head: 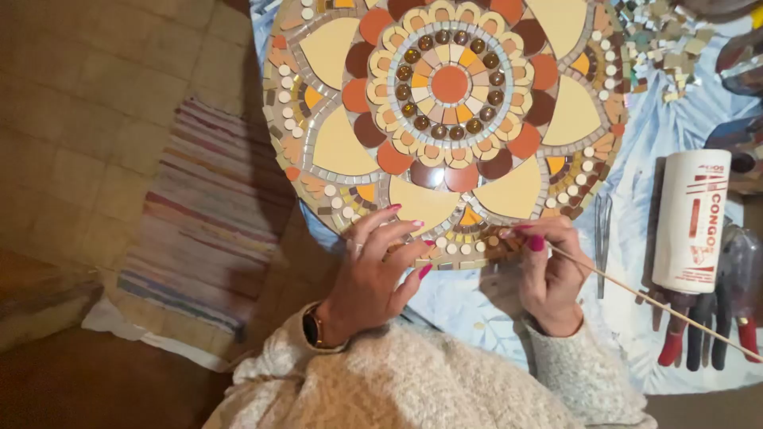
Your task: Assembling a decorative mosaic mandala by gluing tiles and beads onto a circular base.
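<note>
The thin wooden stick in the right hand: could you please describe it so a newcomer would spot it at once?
Start at the round mosaic panel and go to its near edge, where the right hand works. From that grip, the thin wooden stick slants rightward across the red-handled pliers. It is the only long, pale, bare rod there.

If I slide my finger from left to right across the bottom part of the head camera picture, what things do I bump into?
Striped rug → left hand → right hand → thin wooden stick → white glue bottle → red-handled pliers.
</note>
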